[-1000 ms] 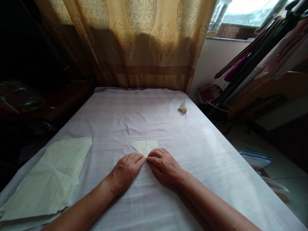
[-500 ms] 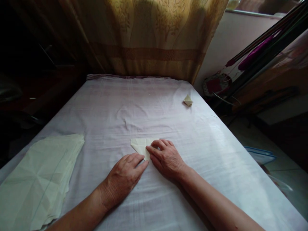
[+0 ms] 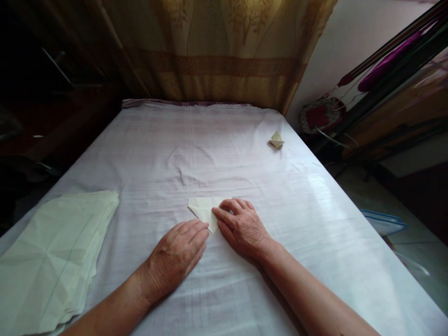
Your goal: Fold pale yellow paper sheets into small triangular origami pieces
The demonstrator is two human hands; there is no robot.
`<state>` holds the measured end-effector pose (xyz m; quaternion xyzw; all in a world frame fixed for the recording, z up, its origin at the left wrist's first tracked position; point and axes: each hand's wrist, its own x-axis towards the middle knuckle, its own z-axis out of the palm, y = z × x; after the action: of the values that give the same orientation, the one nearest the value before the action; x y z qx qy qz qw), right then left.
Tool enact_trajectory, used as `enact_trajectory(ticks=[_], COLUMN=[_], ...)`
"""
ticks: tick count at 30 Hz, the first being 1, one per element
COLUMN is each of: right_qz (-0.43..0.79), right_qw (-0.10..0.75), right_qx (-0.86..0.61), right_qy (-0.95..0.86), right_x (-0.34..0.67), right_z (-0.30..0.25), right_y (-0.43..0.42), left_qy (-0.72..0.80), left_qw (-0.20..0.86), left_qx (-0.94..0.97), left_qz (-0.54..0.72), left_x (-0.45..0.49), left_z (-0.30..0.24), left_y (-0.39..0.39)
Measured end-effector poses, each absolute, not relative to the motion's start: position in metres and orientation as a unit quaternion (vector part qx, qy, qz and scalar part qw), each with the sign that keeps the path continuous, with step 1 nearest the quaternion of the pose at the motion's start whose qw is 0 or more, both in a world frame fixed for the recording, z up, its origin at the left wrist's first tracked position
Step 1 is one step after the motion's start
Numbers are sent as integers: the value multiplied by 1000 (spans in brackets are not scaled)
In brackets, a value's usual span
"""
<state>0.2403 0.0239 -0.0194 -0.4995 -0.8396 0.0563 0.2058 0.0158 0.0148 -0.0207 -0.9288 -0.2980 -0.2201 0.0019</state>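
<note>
A small folded piece of pale cream paper lies flat at the middle of the cloth-covered table, its straight edge away from me and a point towards me. My right hand holds its right side down with bent fingers, hiding that part. From the lower left, my left hand reaches to the paper's slanted edge. Its fingers lie stretched out side by side, the tips at the paper near the point, and its thumb is tucked out of sight.
A stack of creased cream paper sheets lies at the left, the top one crossed by a line. A small folded paper piece sits near the far right edge of the white tablecloth. Beyond hangs a patterned curtain; a bag is at right.
My left hand has drawn slightly back to the left, its thumb now tucked in rather than apart from the fingers. My right hand stays on the paper. The view has shifted a little.
</note>
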Motion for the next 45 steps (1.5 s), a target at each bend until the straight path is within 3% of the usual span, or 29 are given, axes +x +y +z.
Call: enact_trajectory(ticks=[23, 30, 39, 45], right_qz=[34, 30, 27, 25], right_qw=[198, 227, 219, 279], right_qx=[-528, -445, -548, -569], right_qy=[-825, -866, -807, -773], right_x=[231, 235, 240, 247], right_z=[-21, -21, -23, -36], right_y=[24, 18, 20, 25], left_qy=[-365, -391, -416, -393], left_qw=[11, 19, 10, 7], left_qx=[-916, -904, -897, -904], left_qz=[-168, -171, -148, -171], left_x=[10, 11, 8, 8], left_z=[-33, -36, -44, -40], left_y=[21, 18, 16, 17])
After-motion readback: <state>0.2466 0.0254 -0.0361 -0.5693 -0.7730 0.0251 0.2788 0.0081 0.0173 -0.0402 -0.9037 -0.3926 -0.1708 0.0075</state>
